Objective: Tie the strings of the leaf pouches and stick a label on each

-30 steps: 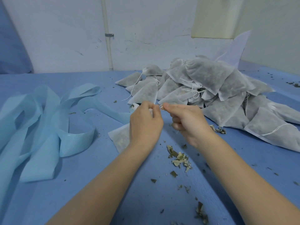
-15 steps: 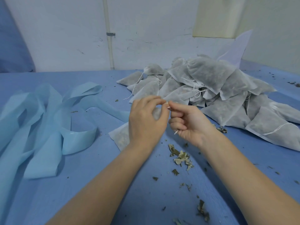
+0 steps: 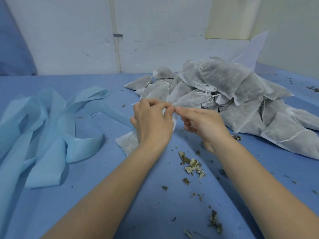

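I see my left hand (image 3: 151, 121) and right hand (image 3: 205, 125) pinching the pouch (image 3: 128, 144) string, near side of the pile (image 3: 233, 94); an uneven tug may spill leaves

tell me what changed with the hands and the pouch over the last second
The left hand and right hand drew closer together over the pouch, and their fingers now meet at its string, the right hand's ones opening out a little. Both keep pinching the string; nothing was let go. The pouch, the heap of pouches, the blue strips and the spilled leaf bits stayed put.
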`<state>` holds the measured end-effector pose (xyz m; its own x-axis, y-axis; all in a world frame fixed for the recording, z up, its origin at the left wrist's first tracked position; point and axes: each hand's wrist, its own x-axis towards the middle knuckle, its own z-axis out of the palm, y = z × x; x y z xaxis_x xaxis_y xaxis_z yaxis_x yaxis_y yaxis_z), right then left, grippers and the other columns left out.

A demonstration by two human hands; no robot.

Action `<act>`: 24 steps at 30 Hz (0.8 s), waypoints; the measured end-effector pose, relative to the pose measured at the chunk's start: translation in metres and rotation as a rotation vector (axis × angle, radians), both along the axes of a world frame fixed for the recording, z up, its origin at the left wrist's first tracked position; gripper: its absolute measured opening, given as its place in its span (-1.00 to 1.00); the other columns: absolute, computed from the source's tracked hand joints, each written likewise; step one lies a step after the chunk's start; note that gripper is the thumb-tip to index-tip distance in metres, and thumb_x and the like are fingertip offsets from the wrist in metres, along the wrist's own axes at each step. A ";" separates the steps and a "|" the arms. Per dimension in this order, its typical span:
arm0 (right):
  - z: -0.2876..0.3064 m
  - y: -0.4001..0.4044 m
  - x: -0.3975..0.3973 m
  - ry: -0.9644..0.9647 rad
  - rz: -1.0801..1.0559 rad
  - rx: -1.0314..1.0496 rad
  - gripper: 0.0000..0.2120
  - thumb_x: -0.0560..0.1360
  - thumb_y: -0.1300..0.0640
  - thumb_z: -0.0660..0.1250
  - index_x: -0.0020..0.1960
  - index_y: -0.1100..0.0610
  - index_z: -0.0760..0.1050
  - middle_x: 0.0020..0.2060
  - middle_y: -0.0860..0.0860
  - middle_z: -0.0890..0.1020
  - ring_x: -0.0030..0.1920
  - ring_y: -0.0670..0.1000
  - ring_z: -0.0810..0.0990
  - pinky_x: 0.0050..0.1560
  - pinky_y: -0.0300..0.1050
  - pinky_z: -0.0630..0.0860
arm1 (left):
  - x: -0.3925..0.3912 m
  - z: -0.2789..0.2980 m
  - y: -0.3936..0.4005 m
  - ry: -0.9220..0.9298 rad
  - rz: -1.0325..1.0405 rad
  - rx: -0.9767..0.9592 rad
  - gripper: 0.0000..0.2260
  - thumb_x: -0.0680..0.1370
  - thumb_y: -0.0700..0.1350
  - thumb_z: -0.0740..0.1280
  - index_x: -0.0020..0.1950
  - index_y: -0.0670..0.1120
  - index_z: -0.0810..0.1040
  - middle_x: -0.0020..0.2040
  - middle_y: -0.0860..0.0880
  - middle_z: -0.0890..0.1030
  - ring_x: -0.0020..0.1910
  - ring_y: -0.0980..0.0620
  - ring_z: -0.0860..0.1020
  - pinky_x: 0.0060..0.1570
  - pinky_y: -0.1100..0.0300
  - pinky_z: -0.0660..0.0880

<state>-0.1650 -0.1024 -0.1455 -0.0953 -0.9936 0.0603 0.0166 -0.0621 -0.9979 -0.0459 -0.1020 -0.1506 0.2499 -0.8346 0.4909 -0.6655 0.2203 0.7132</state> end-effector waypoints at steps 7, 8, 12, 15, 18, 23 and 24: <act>-0.006 0.001 0.013 -0.113 0.069 -0.073 -0.81 0.57 0.10 0.30 -0.04 0.25 0.55 -0.10 0.16 0.64 -0.04 0.10 0.62 0.15 -0.07 0.53 | 0.004 0.010 -0.001 0.063 -0.137 0.181 -0.79 0.57 0.07 0.20 -0.19 0.14 0.59 -0.07 0.06 0.53 0.14 0.02 0.25 0.06 0.11 0.15; -0.005 0.001 0.015 -0.140 0.082 -0.083 -0.81 0.58 0.12 0.28 -0.03 0.27 0.52 -0.17 0.14 0.64 -0.13 0.04 0.61 0.04 -0.12 0.54 | 0.005 0.012 -0.001 0.053 -0.139 0.179 -0.79 0.57 0.06 0.20 -0.21 0.14 0.56 -0.07 0.06 0.55 0.16 0.00 0.28 0.04 0.11 0.14; -0.004 0.002 0.014 -0.053 0.012 -0.110 -0.86 0.52 0.14 0.36 -0.16 0.19 0.54 -0.40 -0.03 0.58 -0.26 -0.04 0.57 -0.12 -0.20 0.45 | 0.008 0.018 0.000 0.146 -0.191 0.226 -0.75 0.58 0.01 0.25 -0.31 0.14 0.48 -0.35 0.12 0.40 0.18 -0.19 0.44 0.18 -0.05 0.31; -0.004 0.002 0.012 0.015 -0.046 -0.121 -0.88 0.49 0.09 0.41 -0.17 0.14 0.57 -0.34 -0.04 0.58 -0.28 -0.12 0.57 -0.16 -0.30 0.48 | 0.008 0.018 -0.001 0.107 -0.170 0.235 -0.79 0.59 0.01 0.22 -0.23 0.10 0.52 -0.25 0.09 0.48 0.19 -0.17 0.43 0.17 0.00 0.30; -0.006 0.000 0.011 0.044 -0.062 -0.142 -0.89 0.45 0.07 0.46 -0.15 0.11 0.61 -0.45 -0.18 0.58 -0.34 -0.23 0.56 -0.22 -0.36 0.49 | 0.009 0.016 -0.004 -0.093 -0.033 0.152 -0.80 0.62 -0.01 0.16 0.01 0.03 0.58 0.01 -0.01 0.49 0.21 -0.12 0.32 -0.04 0.15 0.06; -0.008 -0.003 0.009 0.078 -0.110 -0.189 -0.91 0.35 0.05 0.54 -0.19 0.03 0.68 -0.41 -0.17 0.59 -0.29 -0.23 0.53 -0.09 -0.34 0.49 | 0.017 0.016 -0.007 -0.127 0.068 0.085 -0.81 0.62 -0.07 0.16 0.02 0.00 0.57 0.12 -0.07 0.45 0.20 -0.11 0.29 -0.05 0.15 0.02; -0.007 -0.004 0.010 0.076 -0.115 -0.199 -0.91 0.34 0.04 0.55 -0.19 0.02 0.68 -0.39 -0.11 0.59 -0.28 -0.21 0.53 -0.11 -0.39 0.48 | 0.018 0.016 -0.008 -0.108 0.068 0.088 -0.81 0.62 -0.07 0.16 0.02 0.00 0.57 0.13 -0.08 0.45 0.21 -0.12 0.29 -0.03 0.14 0.04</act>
